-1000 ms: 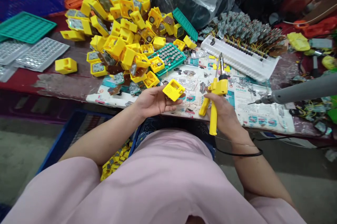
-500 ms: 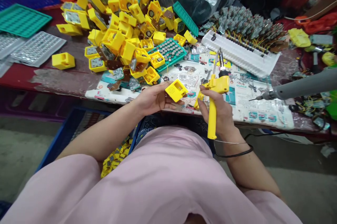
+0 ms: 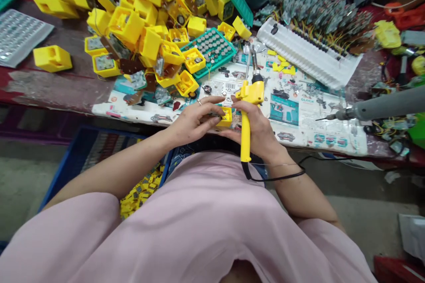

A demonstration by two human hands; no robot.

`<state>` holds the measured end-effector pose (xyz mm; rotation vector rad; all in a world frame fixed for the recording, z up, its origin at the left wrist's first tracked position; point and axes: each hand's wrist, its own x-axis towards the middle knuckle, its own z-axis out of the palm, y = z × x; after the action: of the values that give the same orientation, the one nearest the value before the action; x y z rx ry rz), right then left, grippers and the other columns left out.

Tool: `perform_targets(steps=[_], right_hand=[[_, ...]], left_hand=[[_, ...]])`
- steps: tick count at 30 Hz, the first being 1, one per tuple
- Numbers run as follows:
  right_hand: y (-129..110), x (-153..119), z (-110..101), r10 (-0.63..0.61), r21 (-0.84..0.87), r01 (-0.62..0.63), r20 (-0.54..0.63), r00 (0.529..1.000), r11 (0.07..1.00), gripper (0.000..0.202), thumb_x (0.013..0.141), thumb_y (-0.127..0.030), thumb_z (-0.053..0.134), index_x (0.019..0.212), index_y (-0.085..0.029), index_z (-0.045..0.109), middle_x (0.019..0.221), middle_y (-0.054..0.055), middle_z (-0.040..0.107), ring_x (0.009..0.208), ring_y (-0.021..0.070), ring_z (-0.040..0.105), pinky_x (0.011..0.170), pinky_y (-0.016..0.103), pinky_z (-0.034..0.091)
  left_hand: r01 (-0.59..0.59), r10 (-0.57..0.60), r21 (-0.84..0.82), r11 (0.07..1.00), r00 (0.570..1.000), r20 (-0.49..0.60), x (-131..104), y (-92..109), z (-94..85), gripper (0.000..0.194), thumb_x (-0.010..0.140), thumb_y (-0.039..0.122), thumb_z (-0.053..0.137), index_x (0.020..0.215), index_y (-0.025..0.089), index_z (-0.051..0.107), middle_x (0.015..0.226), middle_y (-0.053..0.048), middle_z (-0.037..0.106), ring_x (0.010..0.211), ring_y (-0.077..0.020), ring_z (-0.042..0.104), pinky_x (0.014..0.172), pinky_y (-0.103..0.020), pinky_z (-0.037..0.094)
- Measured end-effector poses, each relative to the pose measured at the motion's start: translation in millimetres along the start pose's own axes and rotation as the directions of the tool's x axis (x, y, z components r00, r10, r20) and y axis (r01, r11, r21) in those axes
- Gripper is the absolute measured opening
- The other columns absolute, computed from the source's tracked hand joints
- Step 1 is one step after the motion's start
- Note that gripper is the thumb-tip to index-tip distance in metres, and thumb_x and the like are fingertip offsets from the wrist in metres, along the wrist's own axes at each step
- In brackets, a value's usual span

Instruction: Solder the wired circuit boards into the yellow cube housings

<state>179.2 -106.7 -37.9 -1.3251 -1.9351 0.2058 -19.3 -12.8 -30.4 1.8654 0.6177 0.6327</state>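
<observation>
My right hand [image 3: 260,130] is wrapped round the yellow handle of a soldering gun [image 3: 246,137], whose metal tip points away from me over the table. Between my two hands, at the table's front edge, sits a small yellow plastic case [image 3: 226,116] with its open side up. My left hand [image 3: 192,121], a ring on one finger, grips the case from the left, thumb and fingertips at its rim. Fingertips of my right hand come close to its right side; whether they touch it I cannot tell. What lies inside the case is mostly hidden.
A heap of yellow cases [image 3: 146,17] lies at the back left, beside a green tray of round parts [image 3: 215,50]. A white ribbed rack [image 3: 305,57] holds wired boards. From the right juts a grey electric screwdriver [image 3: 375,108]. A blue crate [image 3: 71,172] stands below.
The yellow case has turned from its perforated face to its open side. My right hand has brought the soldering gun left, close to the case. The camera view has shifted too.
</observation>
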Motion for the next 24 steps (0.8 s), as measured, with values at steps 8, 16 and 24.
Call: perform_targets(steps=[8,16,24], right_hand=[[13.6,8.4,-6.9,-0.013,-0.123,0.02,0.061,0.998,0.992,0.045,0.094,-0.041,0.063,0.133,-0.027,0.045,0.127,0.009,0.067,0.115,0.027,0.066,0.1,0.044,0.055],[-2.0,9.6,-3.6,0.033,-0.41,-0.05,-0.049,0.998,0.911,0.05,0.089,-0.049,0.067,0.126,-0.022,0.049,0.116,0.011,0.07,0.105,0.0316,0.065,0.094,0.048,0.049],[13.3,12.5,-14.1,-0.056,-0.188,0.087,0.161,0.985,0.978,0.042,0.097,-0.039,0.058,0.134,-0.023,0.047,0.121,0.011,0.069,0.104,0.0251,0.068,0.089,0.039,0.058]], left_hand=[[0.176,-0.208,-0.207,0.962,0.968,-0.143,1.5,-3.6,-8.4,0.036,0.089,0.051,0.064,0.102,0.018,0.068,0.099,-0.008,0.075,0.091,-0.0197,0.072,0.087,-0.036,0.061],[0.132,-0.124,0.123,0.984,0.99,-0.067,13.7,2.7,-15.1,0.029,0.087,0.03,0.054,0.102,0.016,0.073,0.102,-0.006,0.076,0.094,-0.0193,0.071,0.088,-0.032,0.058],[0.046,-0.074,0.379,0.924,0.996,0.059,29.6,2.2,-29.3,0.036,0.091,0.027,0.043,0.11,0.019,0.072,0.1,-0.007,0.076,0.091,-0.0189,0.072,0.084,-0.031,0.057]])
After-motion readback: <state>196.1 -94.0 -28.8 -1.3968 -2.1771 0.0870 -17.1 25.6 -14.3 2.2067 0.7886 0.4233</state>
